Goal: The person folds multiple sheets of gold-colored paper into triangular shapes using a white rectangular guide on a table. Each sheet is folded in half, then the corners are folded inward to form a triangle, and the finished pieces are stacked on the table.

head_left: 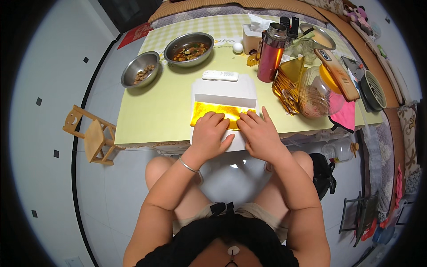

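Observation:
A shiny gold foil sheet (203,108) lies across a white folded board (227,87) near the table's front edge. My left hand (208,134) rests on the foil's near edge, fingers bent over it, its thumb stretched out apart below. Beside it, my right hand (261,135) presses its fingertips on the foil's right part, with the little finger spread away. Neither thumb closes against the fingers. The fingers cover part of the foil's near edge. Just beyond the board lies a small white oblong object (220,75).
Two steel bowls with food, one larger (189,49) and one smaller (140,70), stand at far left. To the right are a red flask (271,53), folded gold sheets (287,86), a clear jar (313,95) and a leaning phone (336,73). A small wooden chair (95,135) stands left.

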### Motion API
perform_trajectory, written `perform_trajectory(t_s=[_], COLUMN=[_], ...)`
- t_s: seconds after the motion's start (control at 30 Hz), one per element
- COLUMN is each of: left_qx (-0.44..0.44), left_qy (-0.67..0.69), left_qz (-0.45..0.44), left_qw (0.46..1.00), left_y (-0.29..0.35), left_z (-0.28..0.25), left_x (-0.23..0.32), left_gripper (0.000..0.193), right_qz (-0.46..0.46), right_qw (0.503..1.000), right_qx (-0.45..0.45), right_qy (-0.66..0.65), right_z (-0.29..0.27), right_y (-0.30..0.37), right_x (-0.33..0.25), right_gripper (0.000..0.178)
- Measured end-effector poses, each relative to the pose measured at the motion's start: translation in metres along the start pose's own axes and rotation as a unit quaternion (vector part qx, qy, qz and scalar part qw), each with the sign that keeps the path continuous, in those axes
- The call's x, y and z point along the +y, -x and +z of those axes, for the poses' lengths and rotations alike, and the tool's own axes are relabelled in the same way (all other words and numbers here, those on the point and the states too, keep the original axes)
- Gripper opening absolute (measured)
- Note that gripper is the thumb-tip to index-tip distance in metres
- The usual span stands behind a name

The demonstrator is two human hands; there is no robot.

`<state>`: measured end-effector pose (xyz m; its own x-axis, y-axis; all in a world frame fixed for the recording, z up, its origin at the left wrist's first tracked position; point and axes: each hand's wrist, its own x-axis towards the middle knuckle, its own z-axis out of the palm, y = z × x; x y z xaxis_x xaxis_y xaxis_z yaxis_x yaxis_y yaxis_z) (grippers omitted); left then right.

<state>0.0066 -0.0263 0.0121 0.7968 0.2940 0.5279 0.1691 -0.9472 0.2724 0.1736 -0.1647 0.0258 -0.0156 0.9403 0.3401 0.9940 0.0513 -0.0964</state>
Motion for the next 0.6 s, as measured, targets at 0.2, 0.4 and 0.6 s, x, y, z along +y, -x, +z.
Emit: perform_trajectory(t_s=[0.2, 0.4, 0.6], left_qx=[-0.012, 0.051, 0.056], left_qy=[-0.031, -0.069, -0.013], left_qz=[-0.012, 0.027, -0.008], left_qw=[0.999, 0.996, 0.998], left_y=[-0.003, -0.004, 0.002], left_z=[0.003, 0.009, 0.009], left_x=[0.000, -0.001, -0.002], left_gripper=[0.041, 0.029, 0.021], right_qz=[0.010, 0.025, 0.080], right_qw=[0.999, 0.991, 0.965], right_qx=[0.039, 0.078, 0.091], right_qy=[-0.006, -0.101, -0.233], right_z=[0.016, 0.016, 0.018], right_y=[-0.009, -0.016, -0.010], right_x=[0.013, 0.021, 0.022], right_gripper=[0.039, 0.027, 0.032])
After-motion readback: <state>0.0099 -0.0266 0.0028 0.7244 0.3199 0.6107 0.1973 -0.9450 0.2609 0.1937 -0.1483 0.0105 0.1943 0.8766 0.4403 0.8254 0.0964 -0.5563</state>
